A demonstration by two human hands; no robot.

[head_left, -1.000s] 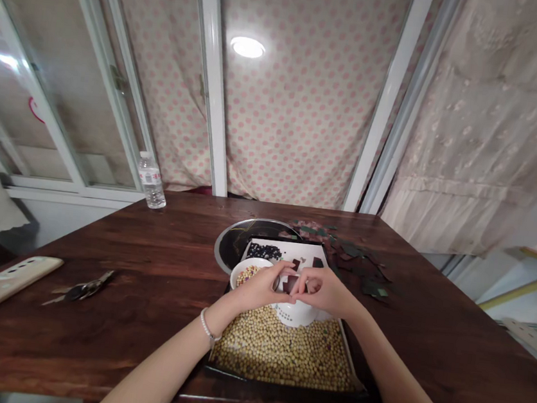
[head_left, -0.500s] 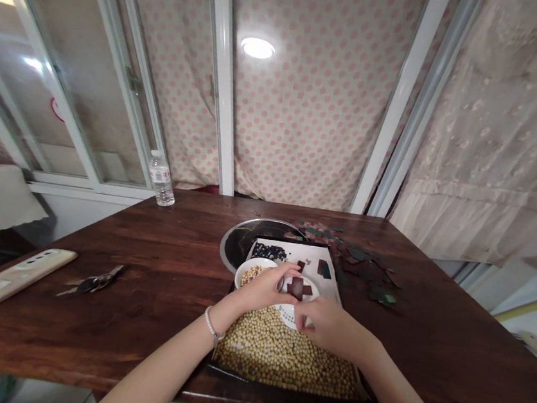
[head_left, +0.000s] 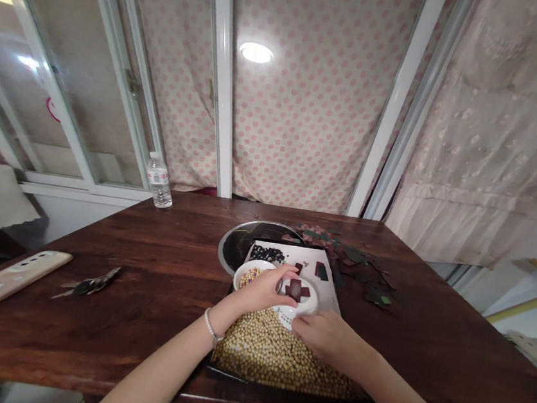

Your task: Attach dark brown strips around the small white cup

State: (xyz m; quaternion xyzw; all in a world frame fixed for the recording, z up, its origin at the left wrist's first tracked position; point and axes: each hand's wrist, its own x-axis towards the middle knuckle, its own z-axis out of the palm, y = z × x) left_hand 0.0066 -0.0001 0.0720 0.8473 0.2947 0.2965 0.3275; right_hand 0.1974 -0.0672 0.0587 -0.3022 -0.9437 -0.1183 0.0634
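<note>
A dark tray [head_left: 340, 313] lies on the wooden table, its near half covered with tan soybeans [head_left: 275, 354]. A white perforated bowl [head_left: 305, 304] stands in the beans with dark red square pieces [head_left: 296, 289] in it. My left hand [head_left: 263, 289] grips that bowl's left rim, fingers curled. My right hand [head_left: 321, 335] rests low on the beans just below the bowl, fingers bent together; what they hold is hidden. A smaller white bowl [head_left: 247, 272] of mixed beans sits left of it. A heap of black beans [head_left: 267, 253] lies on the tray's white far part.
A round metal plate [head_left: 234, 243] sits behind the tray. Dark scraps [head_left: 367, 274] litter the table to the right. Keys [head_left: 87, 284] and a beige remote-like board [head_left: 2, 278] lie at left. A water bottle [head_left: 159, 180] stands at the far left edge.
My right hand left the dark red pieces in the bowl and dropped toward me onto the soybeans. My left hand stayed on the bowl's rim.
</note>
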